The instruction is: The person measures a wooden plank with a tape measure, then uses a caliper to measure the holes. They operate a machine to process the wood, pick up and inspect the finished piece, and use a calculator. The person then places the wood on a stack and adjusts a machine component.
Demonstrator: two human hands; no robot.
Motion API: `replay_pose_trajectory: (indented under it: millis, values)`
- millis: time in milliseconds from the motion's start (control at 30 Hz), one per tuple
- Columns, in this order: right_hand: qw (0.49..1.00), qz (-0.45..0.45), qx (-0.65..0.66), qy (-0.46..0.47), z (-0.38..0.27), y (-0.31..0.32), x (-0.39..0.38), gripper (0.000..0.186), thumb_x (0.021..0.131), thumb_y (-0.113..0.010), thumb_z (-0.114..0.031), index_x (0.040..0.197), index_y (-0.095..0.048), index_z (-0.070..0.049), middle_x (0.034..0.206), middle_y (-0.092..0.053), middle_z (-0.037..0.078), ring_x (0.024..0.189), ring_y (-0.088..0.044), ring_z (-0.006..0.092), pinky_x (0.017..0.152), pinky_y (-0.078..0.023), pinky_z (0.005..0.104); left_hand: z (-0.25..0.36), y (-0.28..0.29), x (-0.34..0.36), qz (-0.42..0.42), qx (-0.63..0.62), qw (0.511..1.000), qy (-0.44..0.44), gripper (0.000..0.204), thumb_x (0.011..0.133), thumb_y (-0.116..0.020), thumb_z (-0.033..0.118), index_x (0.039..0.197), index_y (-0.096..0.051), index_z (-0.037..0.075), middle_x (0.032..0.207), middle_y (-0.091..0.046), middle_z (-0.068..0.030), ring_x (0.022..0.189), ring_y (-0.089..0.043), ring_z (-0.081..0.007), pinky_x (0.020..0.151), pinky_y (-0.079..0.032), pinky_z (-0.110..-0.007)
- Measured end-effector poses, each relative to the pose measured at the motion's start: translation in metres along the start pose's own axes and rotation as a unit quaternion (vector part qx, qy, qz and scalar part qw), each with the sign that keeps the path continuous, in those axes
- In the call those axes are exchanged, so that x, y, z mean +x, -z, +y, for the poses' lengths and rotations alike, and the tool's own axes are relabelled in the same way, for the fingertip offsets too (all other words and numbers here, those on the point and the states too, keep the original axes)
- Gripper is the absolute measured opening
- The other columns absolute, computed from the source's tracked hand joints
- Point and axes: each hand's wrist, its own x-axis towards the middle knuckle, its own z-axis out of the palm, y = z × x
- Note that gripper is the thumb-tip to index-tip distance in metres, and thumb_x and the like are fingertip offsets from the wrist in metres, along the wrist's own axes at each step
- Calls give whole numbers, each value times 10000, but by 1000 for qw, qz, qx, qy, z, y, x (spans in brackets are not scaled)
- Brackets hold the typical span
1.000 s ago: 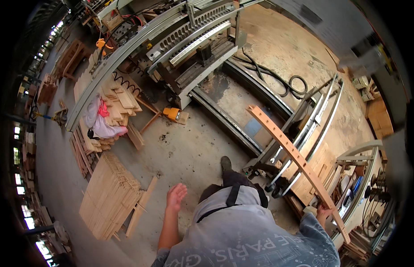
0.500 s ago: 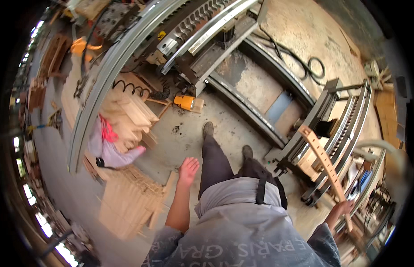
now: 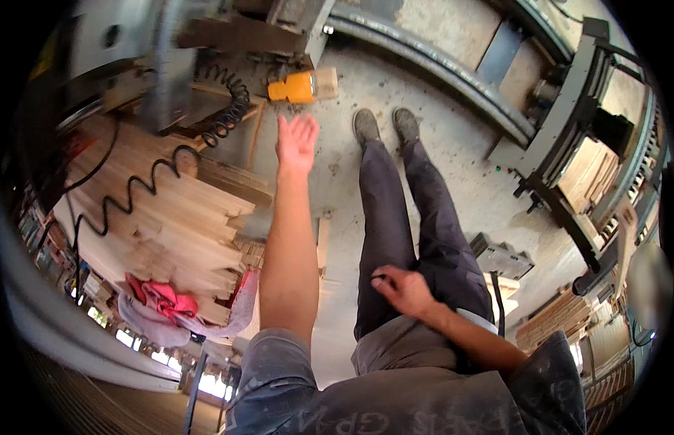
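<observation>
My left hand point(image 3: 296, 145) reaches forward with fingers spread and nothing in it, just below a yellow-orange object with a pale wooden piece point(image 3: 292, 88) on the floor. My right hand point(image 3: 406, 290) is over my left thigh, its fingers curled; whatever they may hold is too small to make out. Beside my left arm are stacked pale boards point(image 3: 152, 214) under a coiled black hose point(image 3: 159, 174), with a pink and grey cloth point(image 3: 170, 301) on them. A pale wooden bar point(image 3: 624, 228) rests at the right machine frame, away from my hands.
A long steel rail point(image 3: 431, 58) runs across the floor to a machine frame point(image 3: 562, 101) at the right. Blurred machinery point(image 3: 112, 51) hangs over the upper left. More stacked wood point(image 3: 551, 322) lies at the lower right, near my side.
My right hand has let go of the long wooden bar and moved to my thigh. My left hand has risen forward. The view has turned and moved toward the boards and coiled hose.
</observation>
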Motion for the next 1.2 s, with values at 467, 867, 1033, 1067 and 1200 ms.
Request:
replay_pose_trajectory:
  millis: [467,867,1033,1067,1200]
  values:
    - [991,25,-40,128,79,-52,39,195,798,-735,-110,992,-742,-122,723,-680,19,606,-679,176,541,-529,330,54,48,300,-112,-71,984,120,657,1069,-361,561,1398,-379,-8,1234,-558,-231,1007,-611,-314,743,-551,-350]
    - [990,29,-44,130,68,-44,53,266,711,-737,-54,958,-733,-154,619,-583,-27,516,-599,156,523,-453,303,57,76,315,-306,-164,920,181,198,1027,-583,160,1116,-573,-16,1136,-649,-174,1110,-600,-302,1076,-492,-466]
    - [991,34,-36,123,64,-43,60,243,723,-730,-55,948,-730,-145,616,-585,-20,501,-594,168,499,-460,316,46,86,337,-323,-194,908,184,289,1057,-535,238,1198,-565,-13,1164,-645,-182,1193,-559,-317,1110,-479,-471]
    - [992,33,-33,117,63,-44,62,235,725,-730,-57,942,-730,-144,614,-585,-18,500,-594,171,495,-459,321,36,70,320,-210,-155,964,53,311,1062,-524,254,1216,-557,-14,1169,-644,-185,1204,-552,-318,1099,-490,-471]
    - [994,15,-51,99,62,-45,58,203,747,-748,-105,948,-740,-133,647,-621,0,531,-628,176,508,-501,332,32,24,284,-156,-99,982,-42,337,1071,-508,282,1224,-538,-17,1169,-645,-188,1216,-543,-316,1080,-508,-466]
